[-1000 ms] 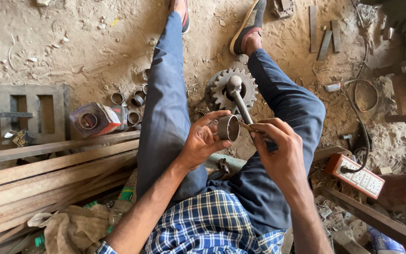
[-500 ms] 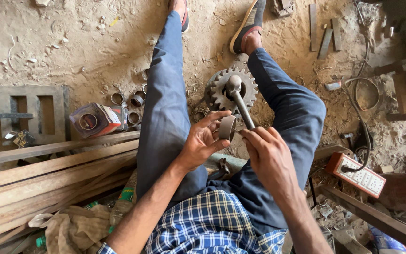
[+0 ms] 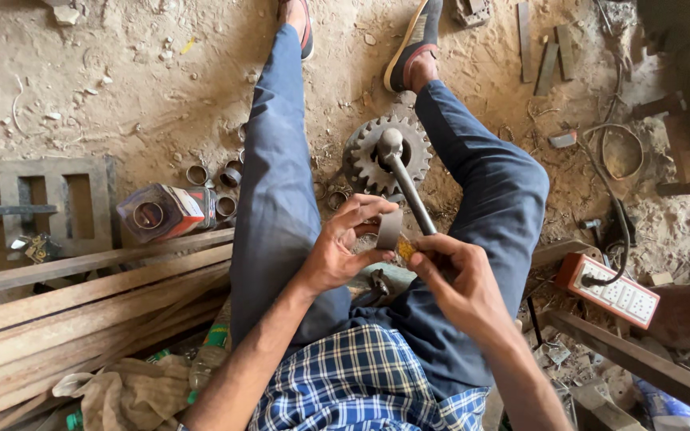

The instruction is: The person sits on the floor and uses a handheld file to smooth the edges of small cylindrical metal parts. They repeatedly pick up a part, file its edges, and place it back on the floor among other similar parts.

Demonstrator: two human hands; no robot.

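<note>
Steel on dirt: a short metal ring (image 3: 390,229) sits pinched in the fingers of the left hand (image 3: 343,247), held above the lap between the knees. The right hand (image 3: 458,281) grips a small yellowish piece (image 3: 406,250) against the ring's edge, just beside a hammer (image 3: 403,179) resting on a toothed gear (image 3: 385,153). Steady work here likely means bracing the ring firmly. A power strip (image 3: 618,291) lies right; wooden planks (image 3: 81,295) left.
</note>
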